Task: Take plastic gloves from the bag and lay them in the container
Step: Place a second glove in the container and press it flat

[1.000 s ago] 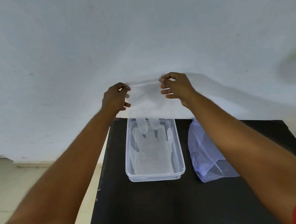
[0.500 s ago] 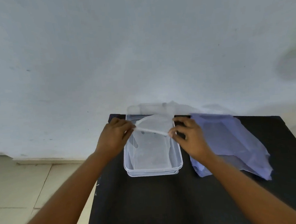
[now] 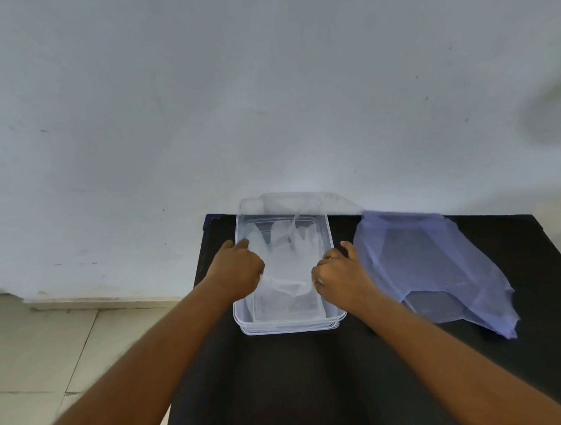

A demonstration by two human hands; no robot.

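Observation:
A clear rectangular plastic container (image 3: 291,323) stands on the black table (image 3: 283,386). Inside it lies a see-through plastic glove (image 3: 283,255), fingers pointing toward the wall. My left hand (image 3: 238,272) pinches the glove's cuff at the container's left side. My right hand (image 3: 340,274) pinches the cuff at the right side. Both hands are low, inside the container's rim. A bluish plastic bag (image 3: 430,265) lies flat on the table just right of the container.
A white wall (image 3: 265,98) rises directly behind the table. The table's left edge drops to a tiled floor (image 3: 41,358). The container's far rim reaches the table's back edge.
Both hands came down from in front of the wall into the container, drawing the glove toward me and laying it flat. The bag is now uncovered by my right arm.

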